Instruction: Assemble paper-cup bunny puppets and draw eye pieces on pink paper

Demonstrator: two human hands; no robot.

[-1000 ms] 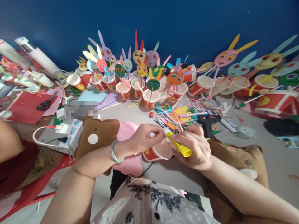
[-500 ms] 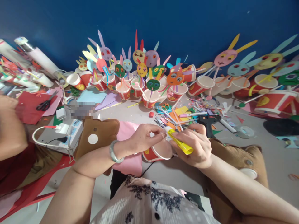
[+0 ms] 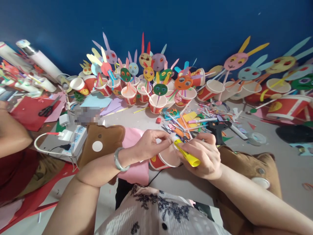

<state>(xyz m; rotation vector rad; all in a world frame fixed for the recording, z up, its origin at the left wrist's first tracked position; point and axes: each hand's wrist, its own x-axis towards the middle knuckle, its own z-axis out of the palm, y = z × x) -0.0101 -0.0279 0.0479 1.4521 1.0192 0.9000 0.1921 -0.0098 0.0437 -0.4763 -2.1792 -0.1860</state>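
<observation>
My right hand grips a yellow glue tube, its white tip pointing up and left. My left hand is closed in a pinch right beside that tip. A small whitish bit shows between the fingertips and the tip, too small to name. Beneath both hands a red and white paper cup lies tilted, its mouth partly hidden by the hands. Pink paper lies under my left forearm, to the left of the cup.
Paper cups with rabbit-faced paper figures line the back. Scissors, pens and scraps lie beyond my hands, near a black glue gun. Brown cushions flank me. A power strip and another person's arm are left.
My right hand and the glue tube have shifted slightly left and down; the white tip shows more clearly. My left hand has barely moved. The other person's arm at left has moved lower.
</observation>
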